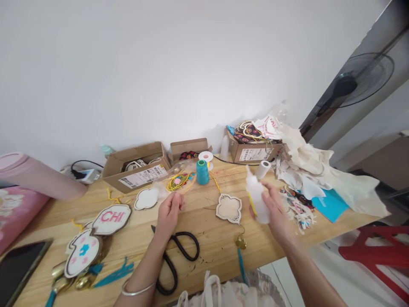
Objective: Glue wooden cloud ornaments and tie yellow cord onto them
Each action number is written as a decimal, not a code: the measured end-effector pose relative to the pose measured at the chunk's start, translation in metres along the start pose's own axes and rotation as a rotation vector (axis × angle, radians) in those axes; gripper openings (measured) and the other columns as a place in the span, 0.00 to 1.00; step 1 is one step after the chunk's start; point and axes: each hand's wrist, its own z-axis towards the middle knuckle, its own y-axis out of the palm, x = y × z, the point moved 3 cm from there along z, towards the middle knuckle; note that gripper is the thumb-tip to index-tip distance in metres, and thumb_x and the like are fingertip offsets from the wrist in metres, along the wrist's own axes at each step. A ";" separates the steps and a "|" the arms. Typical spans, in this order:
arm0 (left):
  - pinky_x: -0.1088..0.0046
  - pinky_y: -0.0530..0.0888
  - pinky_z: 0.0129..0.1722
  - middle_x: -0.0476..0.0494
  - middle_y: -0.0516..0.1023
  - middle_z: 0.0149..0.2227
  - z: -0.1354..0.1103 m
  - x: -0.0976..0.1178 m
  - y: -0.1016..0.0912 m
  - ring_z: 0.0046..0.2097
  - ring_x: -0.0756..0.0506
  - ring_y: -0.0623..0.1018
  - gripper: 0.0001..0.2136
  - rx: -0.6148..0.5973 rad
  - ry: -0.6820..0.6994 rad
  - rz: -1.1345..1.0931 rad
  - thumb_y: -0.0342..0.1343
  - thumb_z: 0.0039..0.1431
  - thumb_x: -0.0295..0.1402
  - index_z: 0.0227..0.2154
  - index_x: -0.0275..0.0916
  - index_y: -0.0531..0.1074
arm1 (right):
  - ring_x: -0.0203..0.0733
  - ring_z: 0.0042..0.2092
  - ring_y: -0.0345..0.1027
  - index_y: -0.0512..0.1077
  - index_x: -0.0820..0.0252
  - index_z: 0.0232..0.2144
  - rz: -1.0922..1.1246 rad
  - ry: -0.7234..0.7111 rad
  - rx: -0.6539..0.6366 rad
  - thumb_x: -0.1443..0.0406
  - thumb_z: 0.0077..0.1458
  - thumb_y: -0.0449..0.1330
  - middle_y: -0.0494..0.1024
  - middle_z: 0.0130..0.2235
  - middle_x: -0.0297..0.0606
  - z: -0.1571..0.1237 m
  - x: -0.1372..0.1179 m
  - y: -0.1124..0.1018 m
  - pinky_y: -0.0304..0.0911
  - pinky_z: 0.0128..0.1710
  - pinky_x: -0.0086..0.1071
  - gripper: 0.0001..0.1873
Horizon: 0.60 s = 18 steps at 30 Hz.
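Observation:
My right hand (276,213) grips a white squeeze bottle (256,194) with a pointed nozzle, held upright over the wooden table (204,238). Just left of it lies a cloud-shaped wooden frame (229,208) with a gold bell and teal tassel hanging off the table's edge. My left hand (169,213) hovers over the table with its fingers curled together near a clear bag of yellow cord (179,179); whether it holds anything is unclear. Black scissors (179,256) lie under my left wrist.
A teal thread spool (202,172), cardboard boxes (137,166) (255,149), a paper roll (263,168), fabric scraps (297,204), finished ornaments marked CHI (111,218), a phone (19,268), a pink bottle (38,177), a red stool (380,251) and a fan (361,81).

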 end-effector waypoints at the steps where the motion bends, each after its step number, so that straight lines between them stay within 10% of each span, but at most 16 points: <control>1: 0.76 0.64 0.29 0.52 0.61 0.20 0.001 0.001 -0.001 0.26 0.51 0.65 0.16 0.004 -0.018 0.006 0.39 0.58 0.41 0.20 0.39 0.58 | 0.42 0.32 0.70 0.58 0.53 0.48 -0.034 0.064 -0.078 0.56 0.49 0.53 0.73 0.37 0.37 -0.008 0.008 -0.007 0.64 0.24 0.31 0.23; 6: 0.76 0.64 0.27 0.52 0.63 0.20 0.011 0.016 -0.015 0.25 0.51 0.65 0.13 0.085 -0.096 0.089 0.45 0.54 0.41 0.21 0.38 0.62 | 0.48 0.52 0.58 0.66 0.53 0.44 -0.429 -0.005 -0.134 0.59 0.42 0.60 0.67 0.49 0.39 -0.030 0.008 -0.048 0.54 0.51 0.43 0.23; 10: 0.75 0.66 0.30 0.49 0.68 0.23 0.005 0.027 -0.013 0.28 0.50 0.68 0.10 -0.030 -0.114 0.117 0.50 0.52 0.38 0.26 0.36 0.66 | 0.45 0.47 0.63 0.65 0.54 0.41 -0.428 -0.097 -0.072 0.61 0.41 0.61 0.68 0.45 0.39 -0.028 -0.019 -0.063 0.60 0.45 0.38 0.21; 18: 0.69 0.64 0.50 0.45 0.72 0.47 -0.058 0.044 0.081 0.50 0.47 0.68 0.09 -0.531 0.078 0.236 0.46 0.57 0.34 0.35 0.40 0.69 | 0.42 0.38 0.68 0.68 0.57 0.33 0.292 0.059 0.174 0.67 0.29 0.67 0.74 0.36 0.37 0.000 -0.022 -0.038 0.64 0.36 0.34 0.23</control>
